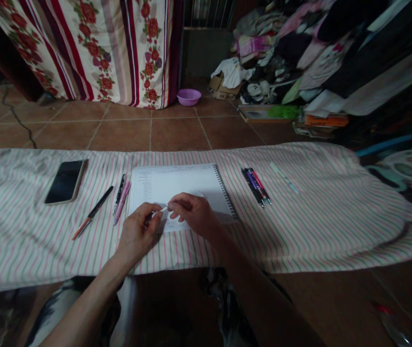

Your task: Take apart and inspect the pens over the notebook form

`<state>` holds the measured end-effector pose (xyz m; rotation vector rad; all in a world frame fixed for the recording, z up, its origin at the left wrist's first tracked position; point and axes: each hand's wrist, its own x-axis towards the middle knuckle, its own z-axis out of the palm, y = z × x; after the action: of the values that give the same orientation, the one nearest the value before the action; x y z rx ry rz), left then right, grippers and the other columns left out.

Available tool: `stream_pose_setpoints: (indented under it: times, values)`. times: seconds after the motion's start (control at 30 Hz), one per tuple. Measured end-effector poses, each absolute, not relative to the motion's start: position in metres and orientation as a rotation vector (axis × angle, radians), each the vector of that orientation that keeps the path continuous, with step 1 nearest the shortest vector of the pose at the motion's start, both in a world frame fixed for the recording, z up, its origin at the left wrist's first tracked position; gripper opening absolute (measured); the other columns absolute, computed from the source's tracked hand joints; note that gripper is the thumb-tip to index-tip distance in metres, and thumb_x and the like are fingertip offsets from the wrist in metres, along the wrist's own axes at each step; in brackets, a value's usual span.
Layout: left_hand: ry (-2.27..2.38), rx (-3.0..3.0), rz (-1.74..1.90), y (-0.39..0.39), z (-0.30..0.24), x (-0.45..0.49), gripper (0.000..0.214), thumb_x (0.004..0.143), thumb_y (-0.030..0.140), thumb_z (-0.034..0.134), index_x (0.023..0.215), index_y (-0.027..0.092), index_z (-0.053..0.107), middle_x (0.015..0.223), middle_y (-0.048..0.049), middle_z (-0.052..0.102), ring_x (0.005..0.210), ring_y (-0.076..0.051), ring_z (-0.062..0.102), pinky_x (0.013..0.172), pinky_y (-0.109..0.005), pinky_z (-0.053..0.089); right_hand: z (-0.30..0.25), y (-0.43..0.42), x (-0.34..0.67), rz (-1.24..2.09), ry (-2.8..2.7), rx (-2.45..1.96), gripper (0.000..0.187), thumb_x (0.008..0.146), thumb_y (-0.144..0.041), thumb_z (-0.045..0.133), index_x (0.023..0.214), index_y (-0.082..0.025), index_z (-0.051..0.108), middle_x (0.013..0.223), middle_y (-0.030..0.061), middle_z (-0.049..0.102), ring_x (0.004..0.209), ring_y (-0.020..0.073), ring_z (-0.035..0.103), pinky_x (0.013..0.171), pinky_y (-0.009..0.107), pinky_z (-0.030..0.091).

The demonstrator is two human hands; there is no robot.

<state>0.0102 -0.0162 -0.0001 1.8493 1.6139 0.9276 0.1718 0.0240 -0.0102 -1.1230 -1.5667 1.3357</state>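
A spiral notebook (184, 185) lies open on a pink-striped cloth (299, 226) in front of me. Over its near edge both hands pinch a thin white pen (163, 210). My left hand (139, 233) is closed on one end of it. My right hand (193, 214) is closed on the other end, fingertips nearly touching the left. Left of the notebook lie a dark pen and a pink pen (121, 200), and further left a black pen with an orange tip (92, 213). Right of the notebook lies a bunch of coloured pens (256, 186) and a white pen (284, 178).
A black phone (64, 181) lies at the left on the cloth. Beyond the cloth are brown floor tiles, a purple bowl (189, 97), a floral curtain (112, 48) and a heap of clothes and boxes (285, 58) at the back right. A pen (390, 323) lies on the floor near right.
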Motion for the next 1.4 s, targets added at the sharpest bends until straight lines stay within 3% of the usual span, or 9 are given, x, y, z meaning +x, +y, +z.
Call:
stream_pose_setpoints:
  times: [0.3, 0.5, 0.77, 1.07, 1.2, 1.27, 1.4]
  values:
    - [1.628, 1.858, 0.932, -0.016, -0.001, 0.01, 0.018, 0.082, 0.031, 0.047, 0.083, 0.019, 0.059, 0.074, -0.0017, 0.063, 0.06, -0.013, 0.055, 0.054, -0.024, 0.042, -0.011, 0.023, 0.169, 1.338, -1.521, -1.125, 0.013, 0.075, -0.03, 0.059, 0.072, -0.017, 0.061, 0.059, -0.0013, 0.064, 0.055, 0.0113, 0.065, 0.045, 0.018, 0.046]
    - [1.638, 1.772, 0.935, -0.014, -0.003, 0.008, 0.018, 0.083, 0.032, 0.048, 0.085, 0.018, 0.06, 0.073, -0.0013, 0.064, 0.06, -0.014, 0.056, 0.057, -0.025, 0.043, -0.013, 0.025, 0.168, 1.498, -1.352, -0.993, 0.029, 0.07, -0.03, 0.065, 0.096, -0.018, 0.06, 0.069, -0.0003, 0.069, 0.062, 0.0145, 0.068, 0.047, 0.02, 0.051]
    - [1.62, 1.665, 0.933, -0.015, -0.004, 0.008, 0.019, 0.082, 0.034, 0.049, 0.085, 0.018, 0.06, 0.067, 0.0005, 0.061, 0.059, -0.014, 0.055, 0.057, -0.026, 0.041, -0.011, 0.022, 0.168, 1.503, -1.373, -1.018, 0.018, 0.073, -0.025, 0.059, 0.09, -0.017, 0.062, 0.073, 0.0015, 0.071, 0.06, 0.013, 0.069, 0.04, 0.015, 0.045]
    - [1.605, 1.719, 0.927, -0.016, -0.003, 0.009, 0.02, 0.083, 0.034, 0.048, 0.086, 0.018, 0.06, 0.073, -0.0009, 0.061, 0.061, -0.014, 0.054, 0.059, -0.027, 0.041, -0.01, 0.022, 0.168, 1.488, -1.391, -1.078, 0.013, 0.073, -0.028, 0.059, 0.082, -0.019, 0.062, 0.071, 0.0006, 0.071, 0.058, 0.0133, 0.068, 0.038, 0.015, 0.043]
    - [1.634, 1.729, 0.925, -0.015, -0.003, 0.007, 0.019, 0.082, 0.033, 0.048, 0.084, 0.018, 0.06, 0.071, -0.0005, 0.061, 0.059, -0.013, 0.052, 0.058, -0.026, 0.04, -0.006, 0.024, 0.172, 1.488, -1.423, -1.082, 0.028, 0.071, -0.029, 0.064, 0.097, -0.02, 0.062, 0.073, 0.0006, 0.071, 0.061, 0.0143, 0.068, 0.043, 0.018, 0.047]
    - [1.648, 1.723, 0.925, -0.015, -0.004, 0.006, 0.019, 0.081, 0.033, 0.048, 0.084, 0.018, 0.06, 0.071, -0.0003, 0.061, 0.06, -0.013, 0.052, 0.058, -0.026, 0.041, -0.004, 0.028, 0.181, 1.422, -1.423, -1.134, 0.035, 0.07, -0.031, 0.065, 0.103, -0.02, 0.06, 0.072, 0.0005, 0.07, 0.058, 0.0138, 0.066, 0.043, 0.02, 0.047]
    - [1.666, 1.693, 0.921, -0.014, -0.006, 0.002, 0.022, 0.081, 0.036, 0.049, 0.086, 0.019, 0.06, 0.071, -0.0003, 0.061, 0.062, -0.014, 0.054, 0.06, -0.026, 0.042, -0.004, 0.04, 0.215, 0.912, -1.426, -1.401, 0.023, 0.076, -0.033, 0.058, 0.091, -0.017, 0.062, 0.071, 0.0031, 0.068, 0.056, 0.0134, 0.063, 0.049, 0.024, 0.047]
